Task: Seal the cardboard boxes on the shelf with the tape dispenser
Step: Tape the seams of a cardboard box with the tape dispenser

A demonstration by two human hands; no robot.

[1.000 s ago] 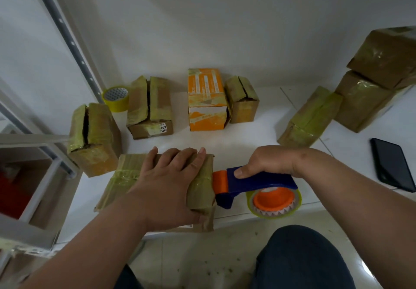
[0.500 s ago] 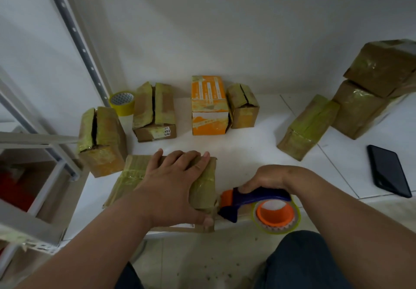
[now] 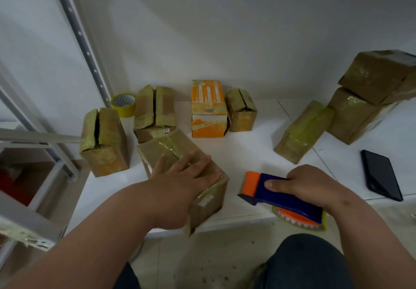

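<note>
A taped brown cardboard box [image 3: 164, 151] lies at an angle on the white shelf [image 3: 245, 153], its near corner over the front edge. My left hand [image 3: 180, 176] rests flat on its top with the fingers spread. To the right, my right hand [image 3: 308, 185] grips the blue and orange tape dispenser [image 3: 276, 196] by its handle, clear of the box. The dispenser's yellowish tape roll [image 3: 301, 221] hangs below. Two boxes with open top seams stand at the left [image 3: 103, 142] and behind [image 3: 155, 110].
An orange and white box [image 3: 209, 108] and a small brown box [image 3: 242, 110] stand at the back. Taped boxes lie at the right [image 3: 304, 131], two stacked [image 3: 369, 99]. A spare tape roll [image 3: 123, 104] sits by the shelf post [image 3: 78, 36]. A black phone [image 3: 381, 175] lies at the right.
The box under my left hand has turned and shifted away from the dispenser. My right hand has pulled the dispenser off the box end and raised it to the right.
</note>
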